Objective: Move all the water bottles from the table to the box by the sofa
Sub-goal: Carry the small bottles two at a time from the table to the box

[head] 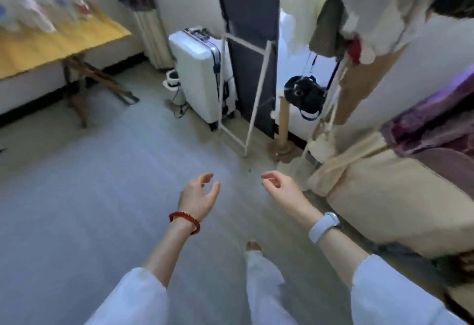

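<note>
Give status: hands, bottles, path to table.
Left hand and right hand open, empty. Bottles upright on table, far left, blurred. Floor between bare; suitcase stands off to the side. Box not in view.

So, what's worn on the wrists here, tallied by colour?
Red: 1, the bead bracelet on the left wrist
White: 1, the band on the right wrist
Total: 2

The worktop (59, 40) is coloured yellow, the suitcase (198, 76) white, the floor (89, 183) pale grey. A red bead bracelet (185, 221) and a pale lilac wristband (323, 226) are worn; white sleeves (133, 299) are seen.
</note>
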Motion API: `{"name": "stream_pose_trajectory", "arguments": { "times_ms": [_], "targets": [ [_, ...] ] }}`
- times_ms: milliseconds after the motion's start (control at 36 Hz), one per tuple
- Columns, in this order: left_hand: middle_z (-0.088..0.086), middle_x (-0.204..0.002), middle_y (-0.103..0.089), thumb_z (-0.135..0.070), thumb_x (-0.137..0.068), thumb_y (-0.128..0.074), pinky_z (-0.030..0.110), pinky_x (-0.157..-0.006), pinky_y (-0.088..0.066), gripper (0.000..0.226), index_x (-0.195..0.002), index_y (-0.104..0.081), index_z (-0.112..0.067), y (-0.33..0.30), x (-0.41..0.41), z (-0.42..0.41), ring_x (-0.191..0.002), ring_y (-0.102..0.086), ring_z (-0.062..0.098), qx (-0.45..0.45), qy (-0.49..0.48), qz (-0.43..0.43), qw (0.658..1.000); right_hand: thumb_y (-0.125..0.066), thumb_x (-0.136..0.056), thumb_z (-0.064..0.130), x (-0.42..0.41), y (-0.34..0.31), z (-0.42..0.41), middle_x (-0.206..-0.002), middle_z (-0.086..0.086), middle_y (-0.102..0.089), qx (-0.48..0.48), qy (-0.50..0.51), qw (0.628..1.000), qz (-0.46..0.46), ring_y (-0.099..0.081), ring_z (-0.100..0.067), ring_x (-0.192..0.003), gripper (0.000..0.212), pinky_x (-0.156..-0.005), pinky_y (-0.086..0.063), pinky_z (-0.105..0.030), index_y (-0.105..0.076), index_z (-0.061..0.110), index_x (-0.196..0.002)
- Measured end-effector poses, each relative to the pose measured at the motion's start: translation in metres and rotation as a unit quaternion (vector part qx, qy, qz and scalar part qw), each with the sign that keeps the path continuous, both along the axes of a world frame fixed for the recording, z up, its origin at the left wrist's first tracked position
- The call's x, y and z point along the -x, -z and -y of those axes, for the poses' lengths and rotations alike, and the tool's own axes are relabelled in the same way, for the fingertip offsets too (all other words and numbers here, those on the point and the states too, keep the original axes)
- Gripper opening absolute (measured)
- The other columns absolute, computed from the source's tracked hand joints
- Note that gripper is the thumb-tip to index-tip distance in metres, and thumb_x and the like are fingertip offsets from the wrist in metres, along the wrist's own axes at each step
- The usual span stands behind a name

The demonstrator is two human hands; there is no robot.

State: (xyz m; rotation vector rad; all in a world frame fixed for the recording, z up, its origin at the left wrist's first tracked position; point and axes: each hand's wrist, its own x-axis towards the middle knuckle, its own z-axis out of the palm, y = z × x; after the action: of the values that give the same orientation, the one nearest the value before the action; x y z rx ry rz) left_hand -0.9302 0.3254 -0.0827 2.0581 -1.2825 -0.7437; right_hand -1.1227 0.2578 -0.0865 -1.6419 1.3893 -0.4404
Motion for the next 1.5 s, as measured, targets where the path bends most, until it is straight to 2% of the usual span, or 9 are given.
{"name": "stream_pose_trajectory", "arguments": {
  "times_ms": [250, 528, 611, 778, 944, 1167, 1250, 1361, 1500],
  "targets": [
    [0.006, -0.121, -0.059, -0.028, -0.089, -0.055, 0.026, -0.095, -0.037, 0.034, -0.119, -0.057, -0.012, -0.028, -0.177, 0.130, -0.113, -0.054, 0.019, 0.018, -0.139, 0.040, 0.989, -0.042, -0.094, 0.021, -0.204, -0.018, 0.178, -0.119, -0.007, -0.059, 0.029, -0.170, 0.985, -0.010, -0.051, -0.011, -0.093, 0.031, -0.073, -0.039, -0.022, -0.052, 0.012, -0.121],
    [0.005, -0.118, -0.060, -0.025, -0.089, -0.055, 0.021, -0.089, -0.035, 0.031, -0.117, -0.057, -0.012, -0.039, -0.380, 0.226, -0.109, -0.055, 0.019, 0.036, -0.270, 0.037, 0.961, -0.044, -0.093, 0.023, -0.444, -0.033, 0.317, -0.114, -0.005, -0.062, 0.051, -0.275, 0.960, -0.003, -0.053, -0.013, -0.092, 0.028, -0.068, -0.039, -0.020, -0.055, 0.017, -0.117],
    [0.008, -0.117, -0.061, -0.023, -0.089, -0.055, 0.022, -0.089, -0.036, 0.030, -0.115, -0.058, -0.010, -0.033, -0.452, 0.255, -0.109, -0.055, 0.020, 0.038, -0.294, 0.040, 0.954, -0.044, -0.092, 0.023, -0.522, -0.028, 0.353, -0.114, -0.006, -0.062, 0.053, -0.298, 0.953, 0.003, -0.055, -0.014, -0.092, 0.028, -0.073, -0.038, -0.021, -0.055, 0.016, -0.117],
    [0.008, -0.112, -0.063, -0.022, -0.087, -0.057, 0.022, -0.087, -0.038, 0.026, -0.110, -0.060, -0.010, -0.035, -0.617, 0.331, -0.105, -0.057, 0.022, 0.064, -0.322, 0.034, 0.944, -0.045, -0.091, 0.024, -0.693, -0.037, 0.434, -0.110, -0.009, -0.063, 0.052, -0.309, 0.950, 0.012, -0.059, -0.021, -0.090, 0.027, -0.073, -0.044, -0.027, -0.056, 0.016, -0.114],
    [0.005, -0.110, -0.063, -0.023, -0.088, -0.055, 0.021, -0.083, -0.039, 0.026, -0.111, -0.060, -0.011, -0.065, -0.750, 0.410, -0.100, -0.058, 0.017, 0.091, -0.329, 0.034, 0.939, -0.047, -0.090, 0.022, -0.832, -0.067, 0.507, -0.107, -0.007, -0.064, 0.065, -0.311, 0.947, 0.038, -0.063, -0.024, -0.097, 0.021, -0.085, -0.052, -0.041, -0.057, 0.019, -0.108],
    [0.009, -0.114, -0.061, -0.021, -0.088, -0.056, 0.027, -0.089, -0.043, 0.030, -0.115, -0.056, -0.009, -0.058, -0.905, 0.524, -0.103, -0.058, 0.022, 0.104, -0.318, 0.015, 0.942, -0.046, -0.091, 0.021, -0.979, -0.059, 0.621, -0.103, -0.005, -0.063, 0.045, -0.288, 0.955, 0.047, -0.063, -0.023, -0.097, 0.019, -0.077, -0.051, -0.034, -0.056, 0.019, -0.107],
    [0.009, -0.116, -0.060, -0.022, -0.089, -0.055, 0.028, -0.089, -0.044, 0.031, -0.117, -0.054, -0.009, -0.047, -1.003, 0.598, -0.104, -0.057, 0.023, 0.105, -0.332, 0.027, 0.937, -0.046, -0.091, 0.021, -1.076, -0.043, 0.700, -0.102, -0.005, -0.063, 0.042, -0.292, 0.954, 0.047, -0.062, -0.025, -0.100, 0.020, -0.081, -0.051, -0.036, -0.056, 0.019, -0.108],
    [0.009, -0.122, -0.057, -0.026, -0.090, -0.054, 0.033, -0.092, -0.046, 0.037, -0.123, -0.049, -0.010, -0.051, -1.057, 0.636, -0.110, -0.055, 0.023, 0.102, -0.334, 0.033, 0.936, -0.044, -0.093, 0.021, -1.130, -0.047, 0.737, -0.111, -0.009, -0.063, 0.054, -0.298, 0.952, 0.046, -0.061, -0.024, -0.099, 0.025, -0.085, -0.052, -0.040, -0.056, 0.015, -0.114],
    [0.007, -0.129, -0.051, -0.028, -0.090, -0.053, 0.033, -0.091, -0.046, 0.041, -0.127, -0.044, -0.014, -0.063, -1.174, 0.713, -0.112, -0.053, 0.020, 0.109, -0.370, 0.036, 0.922, -0.042, -0.094, 0.019, -1.260, -0.062, 0.809, -0.114, -0.008, -0.060, 0.083, -0.306, 0.947, 0.050, -0.056, -0.018, -0.093, 0.030, -0.072, -0.043, -0.025, -0.051, 0.011, -0.121]
  ]
}}
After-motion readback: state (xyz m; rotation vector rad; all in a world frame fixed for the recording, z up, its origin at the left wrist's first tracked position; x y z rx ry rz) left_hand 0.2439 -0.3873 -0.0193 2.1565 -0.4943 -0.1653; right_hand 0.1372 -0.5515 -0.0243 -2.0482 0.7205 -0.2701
